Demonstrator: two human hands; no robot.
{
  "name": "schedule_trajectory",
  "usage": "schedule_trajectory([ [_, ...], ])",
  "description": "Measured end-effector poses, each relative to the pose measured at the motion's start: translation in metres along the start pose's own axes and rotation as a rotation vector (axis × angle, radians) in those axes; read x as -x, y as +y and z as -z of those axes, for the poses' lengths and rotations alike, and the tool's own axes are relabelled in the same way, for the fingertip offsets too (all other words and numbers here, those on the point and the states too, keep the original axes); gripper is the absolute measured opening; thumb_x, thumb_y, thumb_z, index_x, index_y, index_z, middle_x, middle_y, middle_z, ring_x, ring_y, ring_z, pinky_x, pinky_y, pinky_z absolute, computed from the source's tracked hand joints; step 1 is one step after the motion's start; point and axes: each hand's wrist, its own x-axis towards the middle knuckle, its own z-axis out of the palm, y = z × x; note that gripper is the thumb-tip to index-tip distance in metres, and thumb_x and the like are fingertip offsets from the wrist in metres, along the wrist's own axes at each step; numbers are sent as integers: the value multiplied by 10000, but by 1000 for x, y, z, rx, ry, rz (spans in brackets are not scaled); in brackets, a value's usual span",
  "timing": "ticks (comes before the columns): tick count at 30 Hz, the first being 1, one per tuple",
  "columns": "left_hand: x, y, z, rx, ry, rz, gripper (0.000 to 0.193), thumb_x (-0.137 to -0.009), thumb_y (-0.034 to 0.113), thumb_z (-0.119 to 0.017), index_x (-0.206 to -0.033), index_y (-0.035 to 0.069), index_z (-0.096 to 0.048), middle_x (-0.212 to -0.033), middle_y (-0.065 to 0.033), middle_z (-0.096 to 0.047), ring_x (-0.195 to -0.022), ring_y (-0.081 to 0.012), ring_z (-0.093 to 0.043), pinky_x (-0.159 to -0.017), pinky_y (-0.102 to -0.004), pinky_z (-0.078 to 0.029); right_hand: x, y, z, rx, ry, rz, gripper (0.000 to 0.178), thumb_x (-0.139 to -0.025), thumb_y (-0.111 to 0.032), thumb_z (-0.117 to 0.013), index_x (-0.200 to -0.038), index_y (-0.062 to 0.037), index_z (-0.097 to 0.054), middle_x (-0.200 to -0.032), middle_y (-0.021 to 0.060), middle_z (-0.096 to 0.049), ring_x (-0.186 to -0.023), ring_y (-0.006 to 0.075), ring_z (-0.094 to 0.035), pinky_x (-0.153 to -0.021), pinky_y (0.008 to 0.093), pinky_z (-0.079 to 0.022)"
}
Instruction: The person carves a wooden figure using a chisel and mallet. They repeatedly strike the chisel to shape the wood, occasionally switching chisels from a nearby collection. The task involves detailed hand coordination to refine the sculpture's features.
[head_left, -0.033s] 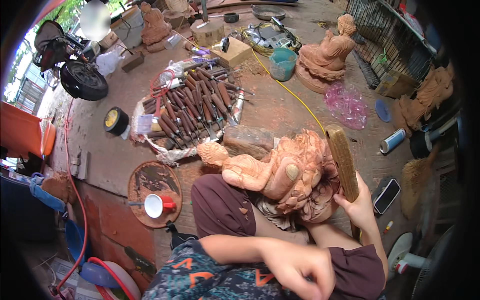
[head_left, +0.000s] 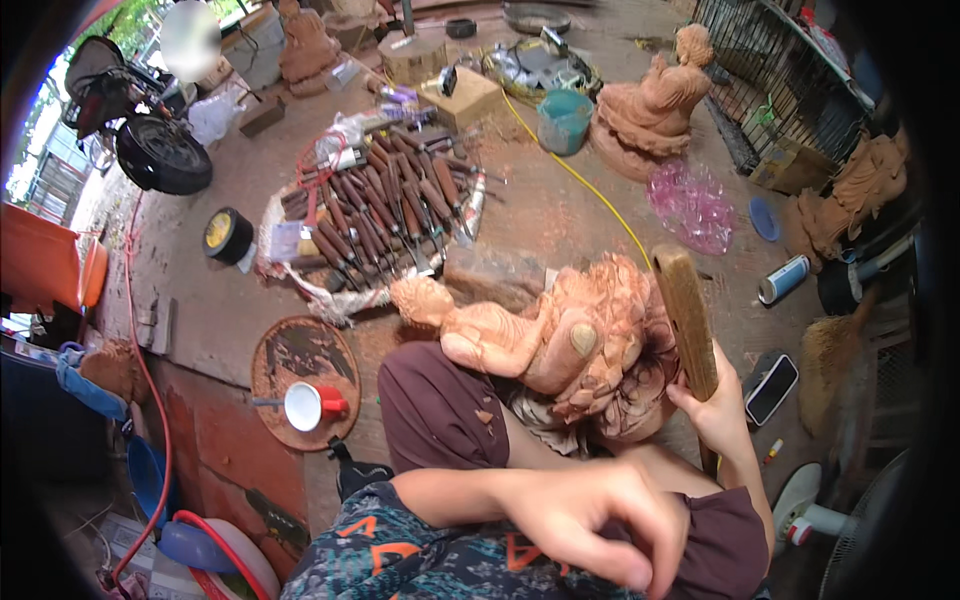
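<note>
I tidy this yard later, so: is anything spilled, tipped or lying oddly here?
Mostly working clutter. Wood chips lie on the trouser leg below the carving. A spray can lies on its side near the phone. Crumpled pink plastic sits loose on the ground. The right hand holds a wooden mallet upright.

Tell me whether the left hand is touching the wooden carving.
Apart. The head view shows the left hand curled near the person's chest, with the forearm and trouser leg lying between it and the wooden carving.

The carved wooden figure (head_left: 560, 340) lies across the person's lap. Just right of it, the right hand (head_left: 722, 410) grips an upright wooden mallet (head_left: 686, 318). Below it, the left hand (head_left: 590, 520) hangs loosely curled, empty. Chisels (head_left: 385, 205) lie beyond it.
</note>
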Motion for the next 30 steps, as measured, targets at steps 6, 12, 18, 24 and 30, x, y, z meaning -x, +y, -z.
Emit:
schedule_trajectory([
  [6, -17, 28, -22, 217, 232, -491, 168, -874, 156, -671, -870, -12, -678, -894, -122, -615, -796, -188, -580, -696, -268, -451, 3, -7, 2, 50, 7, -27, 475, -723, 96, -675, -1158, -28, -531, -806, -8, -523, -735, 89, -513, -692, 236, -443],
  [12, -32, 4, -32, 474, 20, -612, 140, -810, 118, -746, -832, -18, -721, -824, -119, -630, -740, -198, -581, -656, -299, -421, 5, 7, 2, 55, 6, -21, 437, -734, 72, -668, -1139, -11, -524, -775, -14, -523, -688, 79, -499, -636, 220, -423],
  [18, -25, 24, -18, 552, -63, -463, 157, -846, 104, -703, -875, -50, -700, -848, -119, -637, -750, -200, -596, -657, -305, -435, 4, 4, 4, 88, -11, -25, 419, -742, 79, -663, -1127, -14, -525, -778, -12, -526, -701, 82, -506, -655, 227, -428],
  [24, 31, 91, 52, -831, 586, -71, 99, -835, 53, -677, -913, -4, -697, -814, -67, -652, -746, -164, -612, -677, -292, -484, 6, 0, 7, 25, 29, -57, 389, -751, 86, -659, -1103, -15, -527, -778, -1, -531, -713, 88, -513, -677, 238, -437],
  [30, 213, 197, 199, -1403, 1638, 408, 110, -892, 80, -608, -932, -5, -665, -745, -20, -641, -625, -72, -586, -567, -210, -479, 5, 1, 1, 31, -4, -50, 402, -751, 87, -657, -1118, -11, -526, -780, 3, -541, -714, 89, -520, -675, 240, -445],
])
